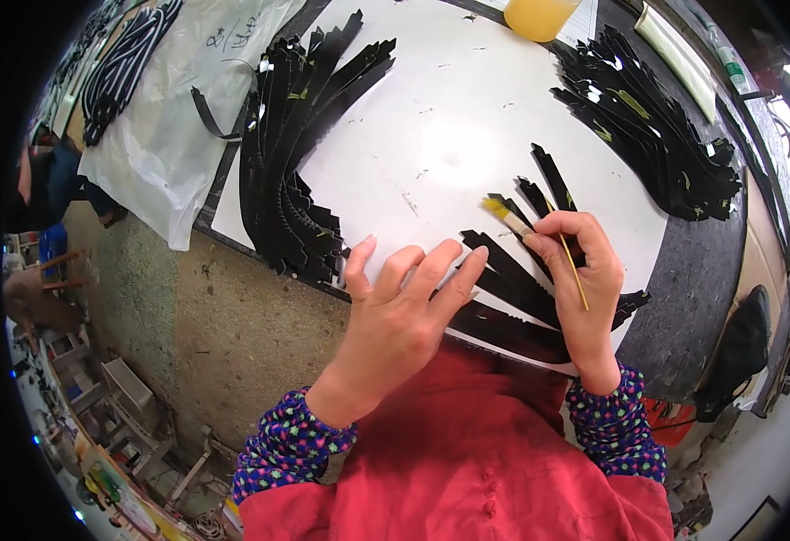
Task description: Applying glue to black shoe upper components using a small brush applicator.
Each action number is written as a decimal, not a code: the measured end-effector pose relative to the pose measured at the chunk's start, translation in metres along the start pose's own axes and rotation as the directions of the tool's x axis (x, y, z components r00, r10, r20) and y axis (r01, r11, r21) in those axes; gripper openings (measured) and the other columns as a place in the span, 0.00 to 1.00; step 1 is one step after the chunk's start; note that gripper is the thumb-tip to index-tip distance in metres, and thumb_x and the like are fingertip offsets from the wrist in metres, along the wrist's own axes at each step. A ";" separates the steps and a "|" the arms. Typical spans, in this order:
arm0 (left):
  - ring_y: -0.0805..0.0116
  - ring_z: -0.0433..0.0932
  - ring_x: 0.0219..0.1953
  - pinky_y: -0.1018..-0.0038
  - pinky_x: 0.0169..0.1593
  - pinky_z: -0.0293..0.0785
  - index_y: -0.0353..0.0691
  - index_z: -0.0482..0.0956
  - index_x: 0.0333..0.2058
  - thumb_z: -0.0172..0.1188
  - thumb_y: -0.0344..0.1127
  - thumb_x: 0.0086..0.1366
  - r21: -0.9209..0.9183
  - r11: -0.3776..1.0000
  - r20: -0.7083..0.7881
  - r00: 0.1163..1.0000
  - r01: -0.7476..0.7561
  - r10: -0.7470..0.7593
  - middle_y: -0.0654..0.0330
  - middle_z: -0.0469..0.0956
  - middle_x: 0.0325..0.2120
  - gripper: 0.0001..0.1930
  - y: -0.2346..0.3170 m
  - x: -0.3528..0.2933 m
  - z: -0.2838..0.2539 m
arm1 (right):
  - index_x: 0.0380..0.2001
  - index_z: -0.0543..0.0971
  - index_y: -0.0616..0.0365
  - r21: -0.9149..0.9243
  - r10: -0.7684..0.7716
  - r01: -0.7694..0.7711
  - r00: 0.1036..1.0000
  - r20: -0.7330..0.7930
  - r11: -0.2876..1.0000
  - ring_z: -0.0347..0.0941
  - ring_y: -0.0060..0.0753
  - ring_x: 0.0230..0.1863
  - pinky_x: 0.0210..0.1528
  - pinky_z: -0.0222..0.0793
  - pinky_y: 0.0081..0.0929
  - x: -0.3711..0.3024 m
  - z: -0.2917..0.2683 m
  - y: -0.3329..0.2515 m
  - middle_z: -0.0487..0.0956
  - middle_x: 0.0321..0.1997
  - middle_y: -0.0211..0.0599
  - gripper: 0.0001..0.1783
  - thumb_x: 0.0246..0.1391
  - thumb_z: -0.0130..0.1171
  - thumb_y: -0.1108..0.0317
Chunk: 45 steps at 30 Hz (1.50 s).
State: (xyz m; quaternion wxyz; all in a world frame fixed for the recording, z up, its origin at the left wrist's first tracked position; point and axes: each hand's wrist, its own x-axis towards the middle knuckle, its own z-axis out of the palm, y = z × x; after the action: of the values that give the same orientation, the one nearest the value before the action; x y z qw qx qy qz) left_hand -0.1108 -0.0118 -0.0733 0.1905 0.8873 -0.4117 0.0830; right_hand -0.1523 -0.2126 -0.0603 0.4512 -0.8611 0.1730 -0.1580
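My right hand point(584, 261) is closed around a flat brush with yellow-tipped bristles point(496, 208), which points up and left over the black strips. A thin yellow stick point(577, 275) also runs through its fingers. Fanned out under and around this hand lie several black strips point(510, 276) with notched ends, on a white board point(386, 185). My left hand point(404, 302) is open, fingers bent and spread at the board's near edge. Its index fingertip meets the left ends of the nearest strips; whether it presses on them I cannot tell.
Thick bundles of black strips lie at the board's left point(278, 171) and right point(647, 126). At the far edge stands a container of yellow liquid point(539, 16). A translucent plastic sheet point(174, 117) hangs over the table's left edge. A black object point(742, 347) sits at the right.
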 end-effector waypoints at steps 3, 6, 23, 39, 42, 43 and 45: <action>0.71 0.68 0.51 0.56 0.65 0.49 0.53 0.80 0.58 0.66 0.37 0.62 -0.004 1.000 0.008 1.000 0.004 -0.004 0.70 0.73 0.52 0.24 -0.001 0.000 0.000 | 0.36 0.80 0.61 -0.002 0.012 -0.012 1.000 0.013 1.000 0.76 0.33 0.35 0.37 0.73 0.28 0.000 -0.002 -0.001 0.79 0.33 0.36 0.09 0.52 0.66 0.83; 0.71 0.68 0.51 0.56 0.65 0.49 0.54 0.80 0.58 0.66 0.37 0.62 -0.007 1.000 0.009 1.000 0.005 -0.005 0.70 0.72 0.52 0.24 -0.001 -0.001 0.000 | 0.37 0.79 0.63 -0.145 -0.318 0.309 0.947 -0.043 0.940 0.76 0.39 0.36 0.38 0.73 0.31 -0.002 0.004 0.010 0.79 0.34 0.38 0.10 0.51 0.64 0.84; 0.70 0.68 0.49 0.54 0.66 0.51 0.51 0.83 0.52 0.68 0.37 0.59 0.009 1.000 -0.074 0.997 -0.026 0.027 0.71 0.75 0.52 0.21 -0.005 -0.005 0.008 | 0.36 0.81 0.62 0.079 -0.095 0.084 0.985 0.143 0.993 0.79 0.30 0.34 0.36 0.75 0.23 -0.021 -0.009 -0.010 0.82 0.35 0.37 0.08 0.54 0.64 0.84; 0.76 0.68 0.47 0.60 0.67 0.47 0.56 0.81 0.48 0.61 0.35 0.63 0.076 0.996 -0.032 0.998 -0.043 0.045 0.80 0.76 0.59 0.15 -0.004 -0.006 0.010 | 0.37 0.81 0.63 -0.109 -0.247 0.256 0.965 0.088 0.961 0.78 0.40 0.35 0.36 0.75 0.29 -0.023 0.003 -0.008 0.81 0.37 0.43 0.12 0.49 0.66 0.86; 0.74 0.66 0.50 0.56 0.64 0.52 0.59 0.80 0.43 0.58 0.39 0.64 0.134 0.989 -0.027 0.997 -0.067 0.071 0.80 0.76 0.59 0.09 -0.006 -0.006 0.011 | 0.37 0.80 0.64 -0.150 -0.302 0.314 0.949 0.096 0.938 0.77 0.42 0.35 0.36 0.75 0.30 -0.024 0.003 -0.008 0.81 0.37 0.44 0.13 0.48 0.66 0.87; 0.74 0.66 0.50 0.56 0.64 0.52 0.59 0.80 0.43 0.58 0.39 0.64 0.131 0.989 -0.027 0.997 -0.064 0.068 0.80 0.76 0.59 0.09 -0.005 -0.006 0.011 | 0.37 0.80 0.64 -0.150 -0.301 0.313 0.949 0.097 0.938 0.77 0.42 0.35 0.36 0.75 0.30 -0.024 0.003 -0.008 0.81 0.37 0.44 0.13 0.48 0.66 0.87; 0.74 0.66 0.50 0.56 0.64 0.52 0.60 0.80 0.43 0.58 0.39 0.64 0.127 0.990 -0.025 0.998 -0.062 0.065 0.80 0.76 0.59 0.10 -0.005 -0.006 0.011 | 0.38 0.81 0.65 -0.191 -0.369 0.379 0.925 0.085 0.905 0.77 0.44 0.35 0.36 0.75 0.32 -0.025 0.003 -0.005 0.81 0.38 0.45 0.14 0.47 0.67 0.87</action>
State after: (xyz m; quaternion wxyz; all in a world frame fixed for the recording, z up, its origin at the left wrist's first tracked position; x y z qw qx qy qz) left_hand -0.1110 -0.0094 -0.0859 0.1375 0.8827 -0.4307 0.1280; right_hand -0.1728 -0.1965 -0.0609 0.3257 -0.9234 0.0094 -0.2029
